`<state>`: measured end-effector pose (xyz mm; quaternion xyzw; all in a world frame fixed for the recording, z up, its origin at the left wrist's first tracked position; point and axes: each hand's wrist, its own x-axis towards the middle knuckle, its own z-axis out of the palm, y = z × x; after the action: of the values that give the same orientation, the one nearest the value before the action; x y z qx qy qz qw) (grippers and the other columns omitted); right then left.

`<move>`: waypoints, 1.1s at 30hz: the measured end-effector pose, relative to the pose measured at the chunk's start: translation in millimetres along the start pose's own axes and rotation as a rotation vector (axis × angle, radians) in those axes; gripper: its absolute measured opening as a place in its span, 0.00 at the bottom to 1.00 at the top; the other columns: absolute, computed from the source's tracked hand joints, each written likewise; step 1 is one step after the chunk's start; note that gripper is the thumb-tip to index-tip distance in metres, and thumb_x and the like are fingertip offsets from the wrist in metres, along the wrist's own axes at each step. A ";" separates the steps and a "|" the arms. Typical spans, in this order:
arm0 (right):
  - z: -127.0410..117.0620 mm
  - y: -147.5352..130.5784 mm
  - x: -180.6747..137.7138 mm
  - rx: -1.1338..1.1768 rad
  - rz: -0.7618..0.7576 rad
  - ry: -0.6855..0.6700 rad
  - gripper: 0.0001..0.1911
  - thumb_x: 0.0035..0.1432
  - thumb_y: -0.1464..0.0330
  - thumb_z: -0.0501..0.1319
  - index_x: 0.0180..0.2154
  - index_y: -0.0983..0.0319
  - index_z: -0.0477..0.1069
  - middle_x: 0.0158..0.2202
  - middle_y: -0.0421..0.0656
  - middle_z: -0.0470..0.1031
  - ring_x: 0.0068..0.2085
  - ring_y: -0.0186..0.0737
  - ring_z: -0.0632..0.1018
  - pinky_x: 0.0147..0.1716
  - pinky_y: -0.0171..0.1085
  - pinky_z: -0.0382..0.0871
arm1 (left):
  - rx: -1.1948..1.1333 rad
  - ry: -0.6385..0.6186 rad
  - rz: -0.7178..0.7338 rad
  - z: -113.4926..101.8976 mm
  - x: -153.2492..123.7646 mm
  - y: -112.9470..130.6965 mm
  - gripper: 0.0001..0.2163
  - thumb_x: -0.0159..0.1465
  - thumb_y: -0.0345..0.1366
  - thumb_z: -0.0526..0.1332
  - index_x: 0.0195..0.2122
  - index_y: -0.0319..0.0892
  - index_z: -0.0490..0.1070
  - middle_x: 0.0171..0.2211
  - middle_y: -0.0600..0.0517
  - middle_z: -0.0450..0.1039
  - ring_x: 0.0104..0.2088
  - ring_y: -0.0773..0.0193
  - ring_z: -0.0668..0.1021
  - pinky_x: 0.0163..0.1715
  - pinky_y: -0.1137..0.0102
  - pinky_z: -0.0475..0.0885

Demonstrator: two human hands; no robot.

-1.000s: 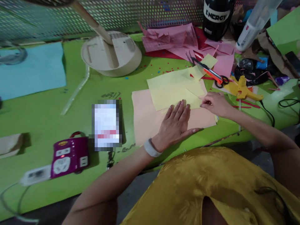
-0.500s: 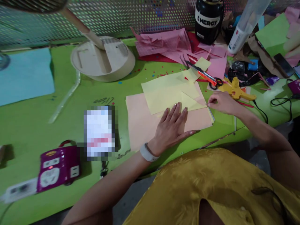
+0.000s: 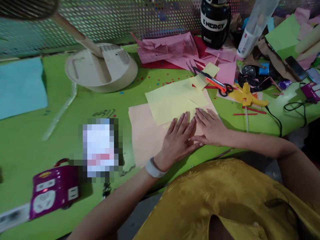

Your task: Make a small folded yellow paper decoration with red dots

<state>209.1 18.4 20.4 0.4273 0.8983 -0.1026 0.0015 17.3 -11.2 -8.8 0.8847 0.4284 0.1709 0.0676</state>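
A sheet of yellow paper (image 3: pixel 167 100) lies over larger peach paper (image 3: pixel 143 133) on the green table. My left hand (image 3: pixel 176 140) rests flat on the sheets, fingers stretched and spread, with a pale band on the wrist. Beside it my right hand (image 3: pixel 208 125) also lies flat, its fingertips on the lower edge of the yellow sheet and its thumb close to my left thumb. Both hands cover part of the paper. Just behind the sheets are an orange and black utility knife (image 3: pixel 212 80) and scissors (image 3: pixel 226 90).
A yellow glue gun (image 3: pixel 250 96) with a cord lies at right. Pink paper (image 3: pixel 170 50), a black jar (image 3: pixel 215 25) and a clear bottle (image 3: pixel 255 31) stand along the back. At left are a round lamp base (image 3: pixel 120 73), blue paper (image 3: pixel 21 86) and a purple power strip (image 3: pixel 56 190).
My right hand has moved left from the paper's right edge, where its fingers were pinched, and now lies flat beside my left hand. The left hand stays on the paper.
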 end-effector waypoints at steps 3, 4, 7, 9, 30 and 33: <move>0.8 -0.2 -5.5 -0.005 0.009 0.009 0.48 0.65 0.43 0.42 0.64 0.81 0.56 0.68 0.65 0.50 0.70 0.58 0.53 0.69 0.55 0.43 | -0.003 -0.009 -0.011 -0.4 0.2 0.3 0.39 0.66 0.59 0.52 0.71 0.40 0.45 0.70 0.35 0.49 0.69 0.45 0.55 0.66 0.49 0.51; 1.0 -0.8 -7.2 -0.006 0.009 0.013 0.48 0.65 0.43 0.42 0.64 0.81 0.56 0.68 0.65 0.50 0.70 0.59 0.53 0.69 0.55 0.43 | 0.000 -0.014 -0.012 -0.5 0.3 0.5 0.39 0.66 0.59 0.52 0.71 0.39 0.45 0.70 0.35 0.49 0.69 0.44 0.55 0.66 0.49 0.51; 1.9 -2.3 -12.5 -0.009 0.024 0.017 0.49 0.64 0.43 0.44 0.64 0.82 0.55 0.68 0.66 0.50 0.70 0.60 0.53 0.68 0.53 0.46 | 0.021 -0.022 -0.007 -1.0 0.9 1.4 0.39 0.67 0.58 0.51 0.71 0.37 0.46 0.69 0.33 0.49 0.69 0.43 0.55 0.65 0.48 0.52; 2.8 -2.4 -16.6 -0.019 0.039 0.009 0.50 0.63 0.42 0.45 0.64 0.83 0.55 0.68 0.68 0.50 0.70 0.61 0.54 0.68 0.52 0.48 | 0.040 -0.020 -0.001 -1.4 1.6 2.3 0.38 0.67 0.57 0.50 0.70 0.36 0.47 0.69 0.31 0.50 0.69 0.42 0.55 0.65 0.48 0.52; -10.4 29.3 -36.7 -0.237 0.024 0.241 0.27 0.70 0.57 0.48 0.56 0.70 0.69 0.60 0.60 0.69 0.60 0.55 0.70 0.62 0.56 0.56 | 0.117 0.028 -0.179 -34.0 -25.7 -25.0 0.40 0.67 0.60 0.48 0.71 0.37 0.43 0.68 0.33 0.53 0.68 0.44 0.58 0.66 0.45 0.50; -16.3 28.7 -16.1 -0.265 -0.151 0.303 0.16 0.70 0.70 0.49 0.46 0.64 0.75 0.52 0.51 0.76 0.50 0.47 0.75 0.51 0.46 0.65 | 0.095 0.107 -0.136 -40.2 -13.9 -23.7 0.26 0.70 0.47 0.54 0.66 0.41 0.56 0.66 0.37 0.59 0.66 0.47 0.63 0.63 0.46 0.59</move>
<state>242.7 26.7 32.5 0.3656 0.9232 0.0820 -0.0852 -22.6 -8.3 19.0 0.8455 0.4979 0.1925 0.0138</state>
